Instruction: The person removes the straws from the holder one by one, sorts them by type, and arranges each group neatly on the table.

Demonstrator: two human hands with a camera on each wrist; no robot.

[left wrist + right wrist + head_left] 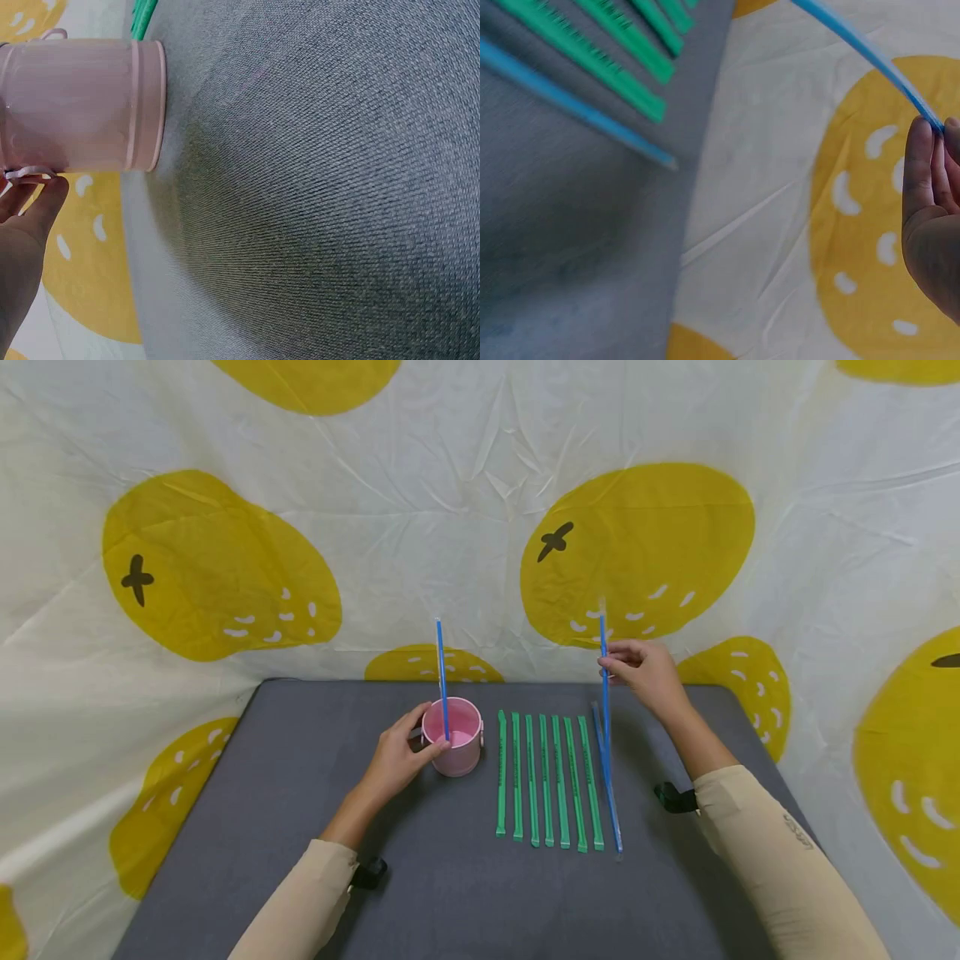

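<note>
My left hand grips the side of a small pink bucket, thumb near its front rim. In the left wrist view, thumb and fingers pinch the lug on the side of the bucket. A blue wrapped straw stands upright inside it. To the right, my right hand pinches another blue straw between thumb and fingertips near its upper part, holding it upright. Its lower end overlaps a blue straw lying on the table. The right wrist view shows the held straw running up from the fingertips.
Several green wrapped straws lie side by side on the grey table, between the bucket and the lying blue straw. Behind the table hangs a white cloth with yellow fruit shapes. Dark straps show at both sleeve cuffs.
</note>
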